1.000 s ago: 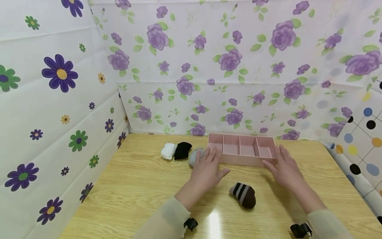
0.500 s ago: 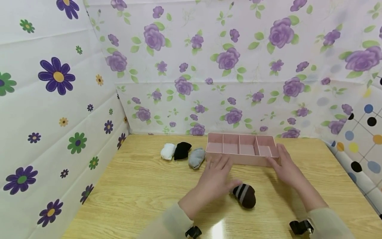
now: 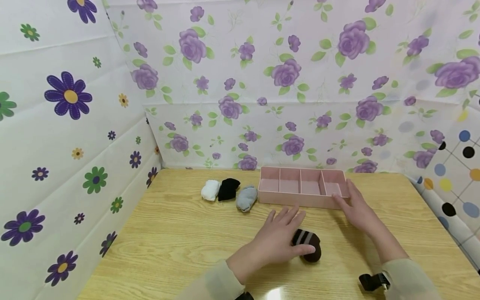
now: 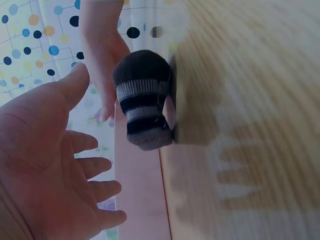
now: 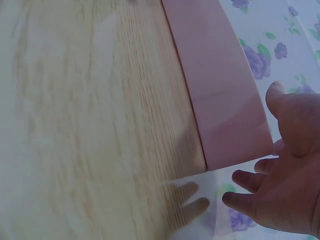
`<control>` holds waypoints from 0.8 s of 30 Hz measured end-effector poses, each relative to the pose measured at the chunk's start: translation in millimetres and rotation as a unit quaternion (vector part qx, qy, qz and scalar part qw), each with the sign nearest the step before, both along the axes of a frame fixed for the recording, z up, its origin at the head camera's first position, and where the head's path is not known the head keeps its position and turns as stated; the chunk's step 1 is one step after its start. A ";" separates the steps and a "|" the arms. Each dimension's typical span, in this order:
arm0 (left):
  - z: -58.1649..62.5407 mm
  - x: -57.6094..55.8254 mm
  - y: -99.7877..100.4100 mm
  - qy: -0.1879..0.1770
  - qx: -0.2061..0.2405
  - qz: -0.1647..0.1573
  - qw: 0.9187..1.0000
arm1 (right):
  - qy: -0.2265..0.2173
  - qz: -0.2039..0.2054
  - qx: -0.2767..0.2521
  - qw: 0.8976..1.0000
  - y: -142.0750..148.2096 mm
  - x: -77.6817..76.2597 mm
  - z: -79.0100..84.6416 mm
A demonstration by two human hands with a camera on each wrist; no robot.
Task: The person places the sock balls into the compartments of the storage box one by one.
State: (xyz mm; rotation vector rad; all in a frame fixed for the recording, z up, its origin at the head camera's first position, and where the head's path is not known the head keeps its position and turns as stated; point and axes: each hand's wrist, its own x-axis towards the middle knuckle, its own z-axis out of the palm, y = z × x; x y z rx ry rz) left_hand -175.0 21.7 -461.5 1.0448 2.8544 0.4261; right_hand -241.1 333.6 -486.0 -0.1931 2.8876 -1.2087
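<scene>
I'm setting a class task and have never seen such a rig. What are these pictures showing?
There's no robot here: a person works with a bare left hand and right hand. The wide picture looks down from the head; the closer ones come from each wrist. On the wooden table stands a four-part pink box. To its left lie a gray bundle, a black bundle and a white bundle, perhaps rolled socks. A striped bundle lies in front of the box. The left hand is open near the striped bundle, holding nothing; the right hand is at the box's right end, perhaps touching it.
</scene>
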 end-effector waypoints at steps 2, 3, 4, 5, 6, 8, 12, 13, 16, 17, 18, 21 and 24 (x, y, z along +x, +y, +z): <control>0.6 2.8 0.6 -0.007 0.001 -0.010 1.000 | -0.003 0.000 -0.005 1.000 -0.4 -0.5 -1.2; 1.0 3.8 1.0 -0.009 0.000 -0.014 1.000 | -0.005 -0.001 -0.008 1.000 -0.5 -0.9 -2.0; 1.2 5.0 1.5 -0.011 0.000 -0.016 1.000 | -0.007 -0.002 -0.010 1.000 -0.6 -1.2 -2.7; 1.3 5.9 1.9 -0.013 0.001 -0.018 1.000 | -0.008 -0.002 -0.013 1.000 -0.8 -1.6 -3.2; 1.0 6.7 2.2 -0.013 -0.001 -0.019 1.000 | -0.009 -0.002 -0.014 1.000 -1.0 -1.9 -3.8; 0.0 7.9 3.1 -0.010 -0.005 -0.021 1.000 | -0.012 -0.004 -0.016 1.000 -1.3 -2.5 -4.9; -2.5 10.5 4.3 -0.006 -0.007 -0.026 1.000 | -0.014 -0.006 -0.013 1.000 -2.0 -3.0 -6.2; -2.9 11.1 4.7 -0.004 -0.008 -0.027 1.000 | -0.015 -0.007 -0.012 1.000 -2.2 -3.0 -6.6; -5.3 12.3 6.0 0.003 -0.008 -0.029 1.000 | -0.014 -0.009 -0.010 1.000 -2.6 -3.2 -7.9; -6.0 12.5 6.6 0.007 -0.011 -0.029 0.999 | -0.015 -0.010 -0.010 1.000 -2.9 -3.2 -8.2; -6.7 12.7 7.2 0.012 -0.014 -0.029 0.999 | -0.015 -0.012 -0.011 1.000 -3.0 -3.4 -8.7; -8.3 13.1 8.6 0.021 -0.021 -0.029 0.999 | -0.017 -0.015 -0.013 1.000 -3.4 -3.3 -9.2; -9.0 13.7 9.9 0.030 -0.028 -0.025 0.999 | -0.020 -0.013 -0.017 1.000 -3.8 -2.9 -8.8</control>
